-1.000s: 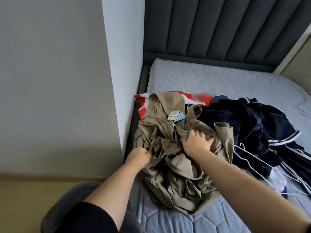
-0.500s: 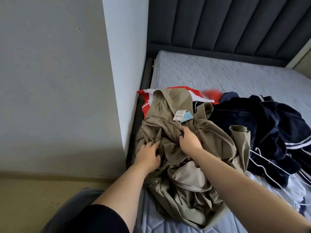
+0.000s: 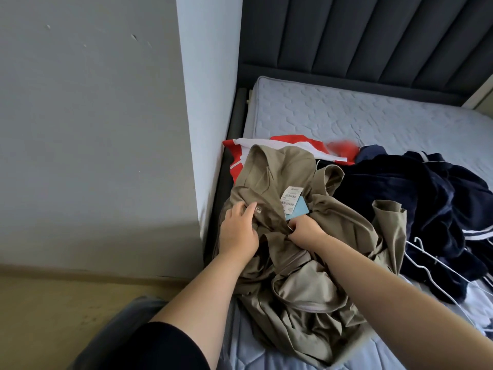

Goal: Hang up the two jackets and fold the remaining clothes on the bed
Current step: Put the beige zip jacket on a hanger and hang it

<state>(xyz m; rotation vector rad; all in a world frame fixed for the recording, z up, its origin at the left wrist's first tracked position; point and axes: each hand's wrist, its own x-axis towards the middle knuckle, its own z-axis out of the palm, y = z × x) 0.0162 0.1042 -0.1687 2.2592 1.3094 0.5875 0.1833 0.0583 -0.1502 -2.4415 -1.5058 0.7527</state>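
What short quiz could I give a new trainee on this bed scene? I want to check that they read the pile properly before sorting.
1. True or false: the khaki jacket still has paper tags attached.
2. What lies to the right of the khaki jacket? A) a navy garment with white stripes B) a yellow towel C) a pillow
3. Fill in: the white wire hangers lie partly on the ____ garment.

Key
1. True. The tags sit just above the right hand; the left hand rests on the same jacket.
2. A, the navy garment.
3. Navy.
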